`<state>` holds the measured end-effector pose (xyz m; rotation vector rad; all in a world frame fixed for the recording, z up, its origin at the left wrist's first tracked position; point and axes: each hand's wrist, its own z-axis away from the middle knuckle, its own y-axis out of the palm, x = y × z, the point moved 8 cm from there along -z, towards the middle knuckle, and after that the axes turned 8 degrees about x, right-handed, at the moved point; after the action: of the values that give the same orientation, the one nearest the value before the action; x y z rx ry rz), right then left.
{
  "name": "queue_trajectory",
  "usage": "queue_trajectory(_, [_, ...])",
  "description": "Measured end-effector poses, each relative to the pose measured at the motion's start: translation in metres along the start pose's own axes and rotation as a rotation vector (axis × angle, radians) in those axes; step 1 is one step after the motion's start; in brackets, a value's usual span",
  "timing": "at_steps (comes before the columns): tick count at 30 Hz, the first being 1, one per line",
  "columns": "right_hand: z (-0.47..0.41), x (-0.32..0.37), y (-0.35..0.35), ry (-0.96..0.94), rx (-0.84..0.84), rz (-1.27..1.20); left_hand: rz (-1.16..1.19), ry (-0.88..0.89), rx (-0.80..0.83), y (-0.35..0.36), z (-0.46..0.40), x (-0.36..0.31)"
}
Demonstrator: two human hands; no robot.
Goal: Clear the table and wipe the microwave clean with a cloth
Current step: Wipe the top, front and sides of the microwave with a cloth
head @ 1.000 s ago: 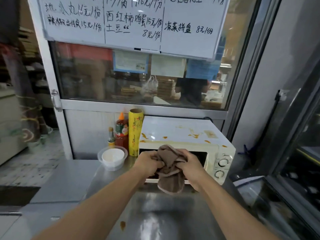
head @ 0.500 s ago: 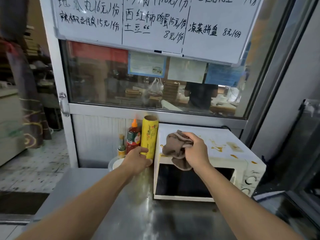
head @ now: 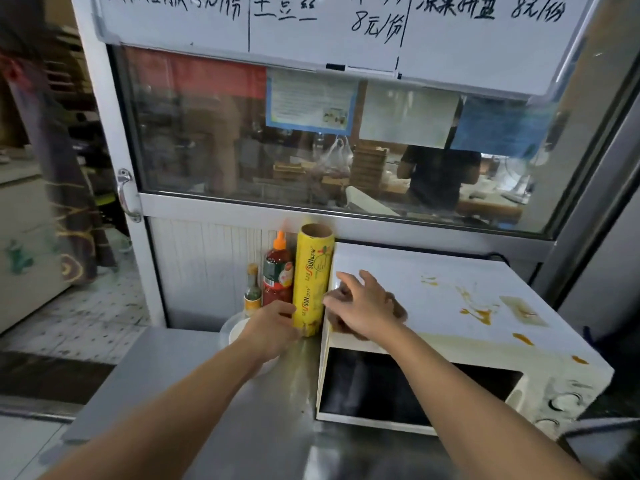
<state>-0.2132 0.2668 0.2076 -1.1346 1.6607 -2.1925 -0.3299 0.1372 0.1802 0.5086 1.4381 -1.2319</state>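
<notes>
A white microwave (head: pixel 450 306) is seen at the lower right of the frame, standing on a steel tabletop (head: pixel 194 382), with its dark door facing the viewer. Orange-brown sauce stains (head: pixel 476 311) are spread over the right part of its top, and smaller spots are seen toward its right front corner.

The right hand (head: pixel 363 306) is laid flat on the left front part of the microwave's top, its fingers (head: pixel 346 278) straightened and spread, pressing down on a brown cloth (head: pixel 396 308). Only the edges of the cloth are visible, beside and under the palm.

Just left of the microwave, at the centre of the frame, a yellow roll of cling wrap (head: pixel 311 278) is stood upright against the microwave's side. The left hand (head: pixel 273 323) is placed at the roll's lower part, with the fingers curled around it from the left.

Behind that hand, a red sauce bottle (head: pixel 277 275) with an orange cap and a small bottle (head: pixel 252 292) are stood next to the roll by the back panel. A white bowl (head: pixel 232 332) is partly hidden under the left wrist.

In the upper part of the frame, a whiteboard (head: pixel 329 22) with handwritten writing is hung above a glass window (head: pixel 242 140).
</notes>
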Motion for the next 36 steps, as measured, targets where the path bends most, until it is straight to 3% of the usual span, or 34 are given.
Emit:
queue_trajectory(5, [-0.020, 0.002, 0.013, -0.022, -0.031, 0.151, -0.048, -0.037, -0.031, 0.005, -0.014, 0.007])
queue_trajectory(11, [-0.006, 0.010, 0.025, -0.320, -0.128, 0.249, -0.108, -0.090, -0.005, 0.020, -0.022, 0.011])
queue_trajectory(20, [0.016, -0.083, -0.019, -0.026, -0.222, 0.226, 0.102, -0.083, 0.069, 0.054, -0.041, 0.000])
queue_trajectory(26, [0.033, -0.097, -0.030, 0.079, -0.429, 0.169, 0.214, -0.089, 0.100, 0.061, -0.040, -0.003])
queue_trajectory(31, [0.031, -0.016, 0.015, -0.266, -0.376, 0.125, 0.248, -0.101, 0.190, 0.059, -0.035, 0.006])
queue_trajectory(36, [0.017, -0.004, 0.019, -0.274, -0.212, 0.042, 0.339, -0.091, 0.191, 0.057, -0.030, 0.005])
